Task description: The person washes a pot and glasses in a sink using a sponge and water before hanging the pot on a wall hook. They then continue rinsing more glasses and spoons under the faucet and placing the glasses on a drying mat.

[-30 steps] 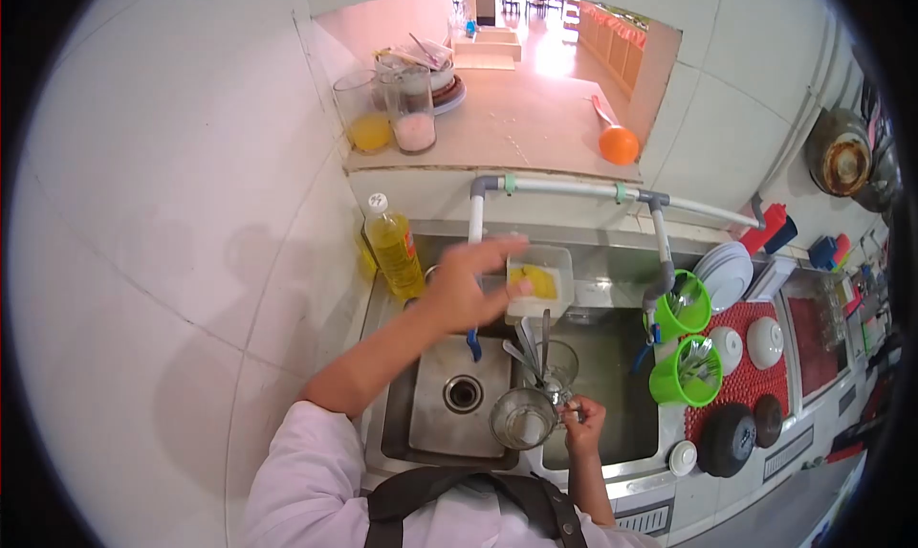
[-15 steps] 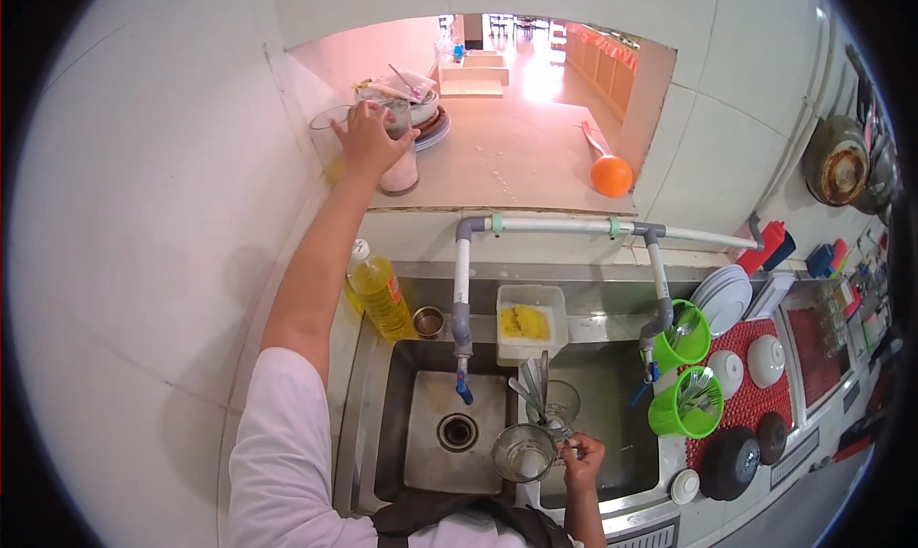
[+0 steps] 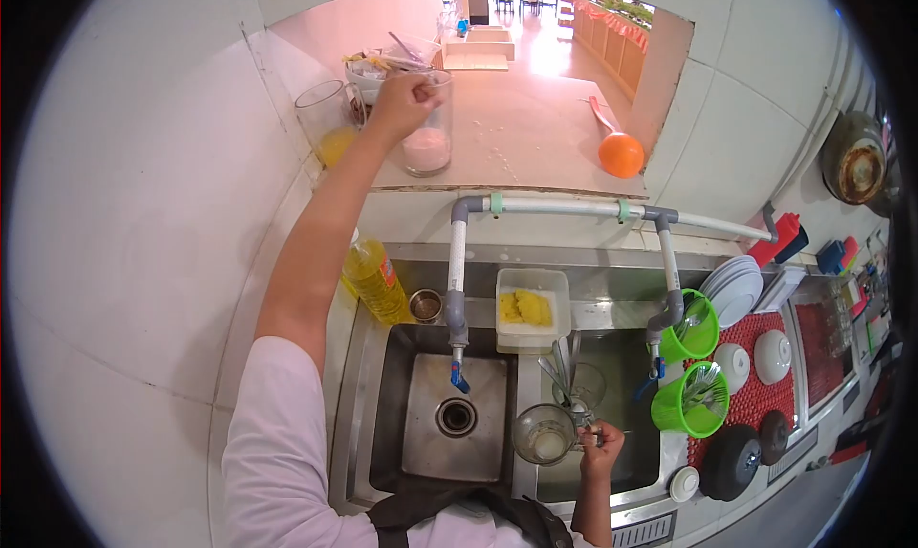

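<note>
My left hand [image 3: 405, 102] reaches to the ledge, its fingers closed at the upper part of a tall glass [image 3: 426, 152] with pale pink contents. A glass pitcher [image 3: 320, 116] with some yellow liquid stands left of it. Over the right basin my right hand [image 3: 601, 447] grips the handle of a glass mug [image 3: 543, 435], which is tilted so its inside shows. Spoons and other cutlery [image 3: 564, 371] lean beside the mug, above another glass [image 3: 589, 383].
Stacked dishes [image 3: 368, 81] sit behind the tall glass. An orange ladle [image 3: 621, 154] lies on the ledge's right. Pipes with taps [image 3: 459, 376] cross above the sink [image 3: 421, 366]. A yellow bottle [image 3: 377, 285], a sponge tub [image 3: 533, 309] and green cutlery baskets [image 3: 690, 400] surround it.
The tall glass has moved right, away from the pitcher, with my left hand, whose fingers are now more curled. My right hand and the mug have shifted slightly right. The view has tilted a little.
</note>
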Demonstrator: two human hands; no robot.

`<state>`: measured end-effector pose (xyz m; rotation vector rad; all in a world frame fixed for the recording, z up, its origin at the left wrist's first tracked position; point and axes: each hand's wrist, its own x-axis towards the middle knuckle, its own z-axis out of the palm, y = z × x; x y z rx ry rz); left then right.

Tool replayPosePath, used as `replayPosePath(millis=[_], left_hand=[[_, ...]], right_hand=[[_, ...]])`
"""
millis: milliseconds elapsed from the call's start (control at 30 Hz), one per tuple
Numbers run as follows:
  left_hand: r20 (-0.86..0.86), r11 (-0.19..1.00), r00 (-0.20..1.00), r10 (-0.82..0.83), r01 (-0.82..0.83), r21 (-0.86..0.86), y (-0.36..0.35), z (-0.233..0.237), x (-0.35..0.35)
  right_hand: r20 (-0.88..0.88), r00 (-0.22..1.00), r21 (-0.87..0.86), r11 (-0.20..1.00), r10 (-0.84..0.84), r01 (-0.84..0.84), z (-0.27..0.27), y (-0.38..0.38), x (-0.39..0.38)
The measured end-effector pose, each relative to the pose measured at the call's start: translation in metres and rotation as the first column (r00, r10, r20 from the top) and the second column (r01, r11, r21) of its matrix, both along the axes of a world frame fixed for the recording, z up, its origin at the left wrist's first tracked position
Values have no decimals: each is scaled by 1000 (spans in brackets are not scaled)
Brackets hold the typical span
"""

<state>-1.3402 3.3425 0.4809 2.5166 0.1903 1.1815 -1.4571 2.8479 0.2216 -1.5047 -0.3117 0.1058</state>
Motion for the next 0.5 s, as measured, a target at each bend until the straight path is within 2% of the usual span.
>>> replayPosePath(millis=[167, 267, 367, 467, 500], left_hand=[[-53, 960, 960, -276, 272, -74, -21, 8, 27], [-79, 944, 948, -310, 296, -149, -30, 7, 48], [89, 943, 940, -329, 323, 77, -34, -3, 73], [319, 983, 947, 44, -99, 156, -64, -15, 75], [314, 995, 948, 52, -76, 64, -65, -20, 77]], right_hand=[[10, 1000, 41, 999, -22, 22, 5, -6, 2], [0, 999, 51, 998, -48, 48, 10, -8, -2], [-40, 998, 7, 999, -49, 49, -1, -19, -3], [-51, 997, -3, 999, -51, 51, -10, -28, -5], [-47, 997, 9, 999, -53, 54, -10, -28, -6]])
